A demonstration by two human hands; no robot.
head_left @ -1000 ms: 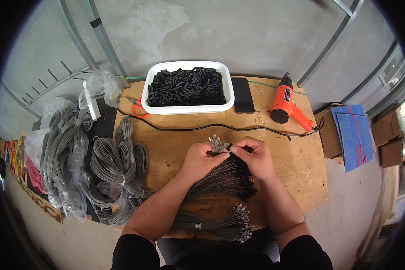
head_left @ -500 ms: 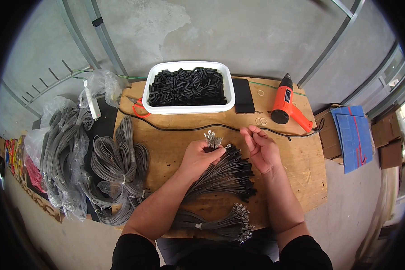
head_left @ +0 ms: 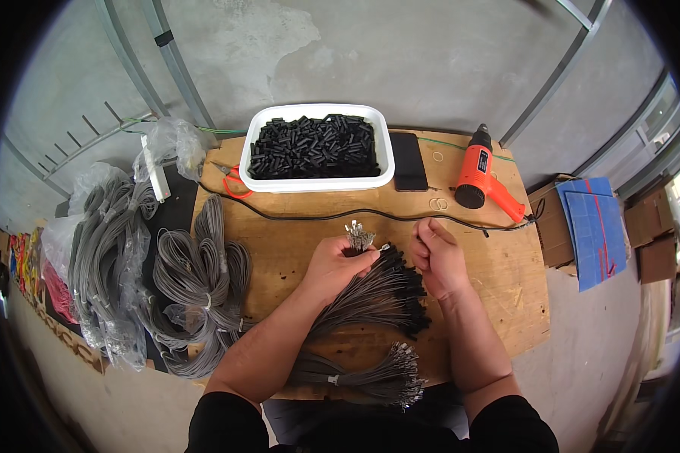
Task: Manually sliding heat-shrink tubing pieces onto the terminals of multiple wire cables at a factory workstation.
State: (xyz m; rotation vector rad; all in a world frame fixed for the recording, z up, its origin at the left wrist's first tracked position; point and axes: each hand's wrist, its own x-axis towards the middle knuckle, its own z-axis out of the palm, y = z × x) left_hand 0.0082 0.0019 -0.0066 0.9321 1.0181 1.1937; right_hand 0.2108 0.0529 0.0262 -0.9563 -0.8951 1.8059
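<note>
My left hand (head_left: 331,267) is closed around a bundle of thin grey wires, whose silver metal terminals (head_left: 360,237) stick up above the fist. One terminal (head_left: 385,247) pokes out singly past the thumb. Just to the right, my right hand (head_left: 440,258) has its fingers curled in, and whatever lies inside them is hidden. Between the forearms a fan of grey wires (head_left: 355,306) spreads out, with black sleeves (head_left: 409,298) on its ends. Nearer to me lies a tied bundle of grey wires (head_left: 355,375) with bare metal terminals.
A white tub (head_left: 317,183) full of short black tubes stands at the back, beside a black phone (head_left: 409,162). An orange heat gun (head_left: 474,177) lies at the right. Orange-handled scissors (head_left: 236,183), coiled grey wires (head_left: 196,275) and a black cord (head_left: 317,218) occupy the left and middle.
My right hand's fingers have curled in from a looser, more upright pose, and the hand sits slightly lower. My left hand keeps its hold on the wire bundle.
</note>
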